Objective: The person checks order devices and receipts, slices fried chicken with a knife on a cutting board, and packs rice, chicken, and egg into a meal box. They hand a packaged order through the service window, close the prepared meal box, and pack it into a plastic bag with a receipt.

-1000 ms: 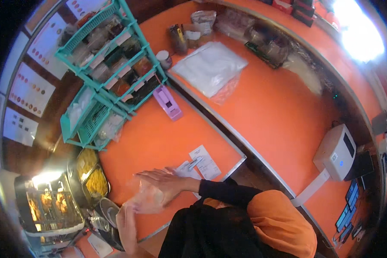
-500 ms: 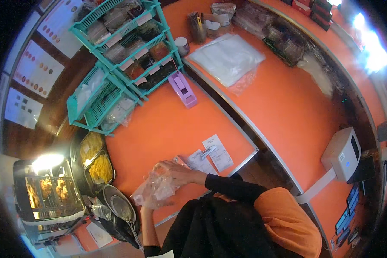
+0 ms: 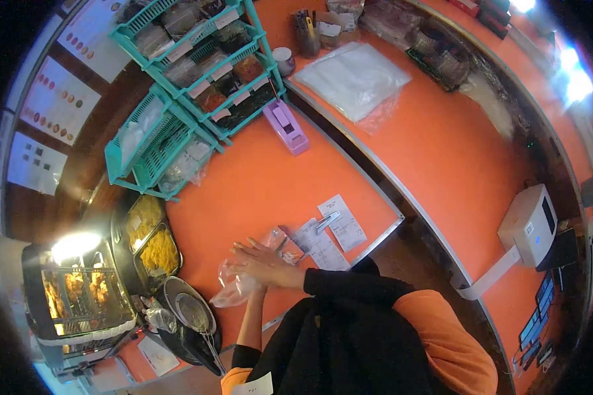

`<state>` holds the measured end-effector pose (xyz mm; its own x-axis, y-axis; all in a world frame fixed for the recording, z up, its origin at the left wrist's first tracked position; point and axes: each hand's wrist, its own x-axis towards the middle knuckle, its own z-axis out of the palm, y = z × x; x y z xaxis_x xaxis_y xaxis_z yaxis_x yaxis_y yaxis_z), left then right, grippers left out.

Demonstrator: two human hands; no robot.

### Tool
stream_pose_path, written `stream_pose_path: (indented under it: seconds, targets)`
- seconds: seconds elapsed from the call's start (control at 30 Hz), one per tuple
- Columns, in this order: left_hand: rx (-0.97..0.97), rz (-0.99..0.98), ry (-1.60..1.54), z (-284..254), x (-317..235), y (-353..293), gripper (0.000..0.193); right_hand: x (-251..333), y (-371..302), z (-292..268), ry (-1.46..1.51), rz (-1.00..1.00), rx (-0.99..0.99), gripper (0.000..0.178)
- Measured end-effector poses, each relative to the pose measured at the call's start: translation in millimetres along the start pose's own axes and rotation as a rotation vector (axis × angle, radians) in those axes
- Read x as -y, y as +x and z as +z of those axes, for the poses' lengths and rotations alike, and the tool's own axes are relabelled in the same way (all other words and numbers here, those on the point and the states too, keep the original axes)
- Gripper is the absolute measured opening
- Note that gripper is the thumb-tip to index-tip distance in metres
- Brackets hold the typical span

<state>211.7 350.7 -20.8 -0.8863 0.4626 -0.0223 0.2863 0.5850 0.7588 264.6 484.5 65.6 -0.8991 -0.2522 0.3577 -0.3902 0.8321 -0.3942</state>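
Note:
Low over the orange counter, my two hands are together at a crumpled clear plastic bag [image 3: 228,294]. My right hand [image 3: 265,264] reaches across from the right, its fingers stretched out and apart, lying over the left one. My left hand [image 3: 255,288] comes up from below; its fingers are hidden behind the right hand and the bag. Beside my right wrist lies a small packet with an orange picture [image 3: 290,251]. Two paper slips, one a longer receipt [image 3: 350,232] and the other a printed slip [image 3: 325,255], lie right of it with a silver clip [image 3: 327,222] on them.
Teal basket racks [image 3: 171,148] hold bagged goods at the back left. A purple tape dispenser [image 3: 286,128] stands beside them. Left are black trays with yellow food [image 3: 158,253], a strainer [image 3: 191,311] and a lit display case [image 3: 79,296]. Plastic bags [image 3: 352,82] lie across the gap.
My right hand has opened out flat over my left, and the bag bunches smaller beneath them. More of the packet and slips shows. The whole view has shifted slightly.

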Motion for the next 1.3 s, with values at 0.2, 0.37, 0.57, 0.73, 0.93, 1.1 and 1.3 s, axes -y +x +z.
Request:
stream_pose_path:
  seconds: [0.2,0.37,0.57,0.73,0.93,1.1,1.3]
  targets:
    - [-0.106,-0.021,-0.022,-30,-17,23,0.064,-28,-56,-47,0.139,0.093,0.061,0.062]
    - [-0.063,-0.071,0.045,-99,-36,17,0.057,-59,-32,-39,-0.032,-0.205,-0.312,0.079]
    - [0.110,-0.075,0.120,-147,-77,8,0.049,-55,-1,-127,0.686,-0.158,-0.445,0.092]
    - [0.350,-0.025,0.197,-135,-88,32,0.043,-93,-16,-61,1.997,0.365,0.168,0.057]
    - [0.364,0.107,0.122,-79,-70,64,0.036,-238,-43,2,1.652,0.486,0.361,0.040]
    - [0.629,-0.080,-0.526,-51,-34,71,0.039,-372,63,-154,0.156,0.714,-0.594,0.019]
    - [-0.382,-0.053,0.160,46,-51,60,0.022,-489,138,-208,-0.201,0.334,-0.646,0.013]
